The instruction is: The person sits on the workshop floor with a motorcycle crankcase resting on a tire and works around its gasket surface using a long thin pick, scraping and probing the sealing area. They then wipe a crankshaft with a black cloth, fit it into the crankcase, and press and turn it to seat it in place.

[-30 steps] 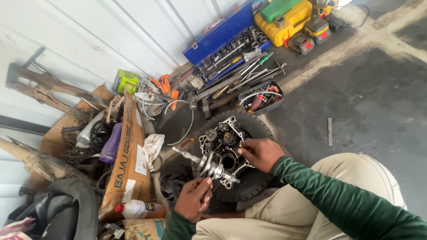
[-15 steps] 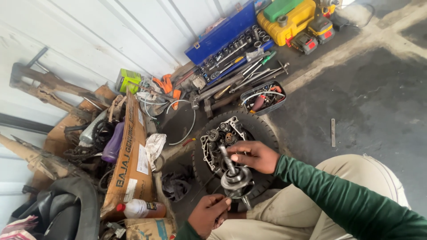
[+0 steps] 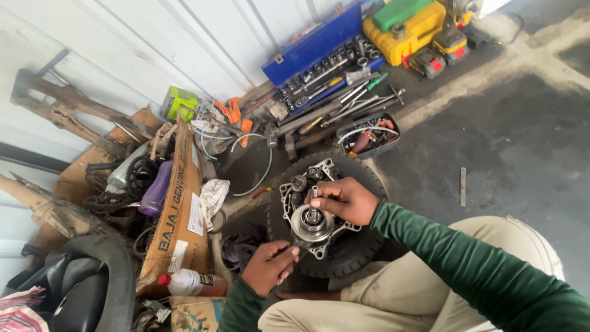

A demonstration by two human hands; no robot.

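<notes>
Listing left to right across the concrete floor (image 3: pixel 510 160): black seat (image 3: pixel 86 289) at the lower left corner; long cardboard box (image 3: pixel 181 203) on edge, a white bottle with red cap (image 3: pixel 187 283) at its foot. Left hand (image 3: pixel 270 265), fingers pinched narrow under the clutch assembly (image 3: pixel 312 222), what they pinch not discernible. Clutch assembly standing shaft-up on the engine case (image 3: pixel 313 209), which lies on a black tyre (image 3: pixel 344 246) at the floor's middle. Right hand (image 3: pixel 344 200) closed around the assembly's shaft top. Blue socket set case (image 3: pixel 319 55) and yellow tool case (image 3: pixel 409 31) along the far edge.
</notes>
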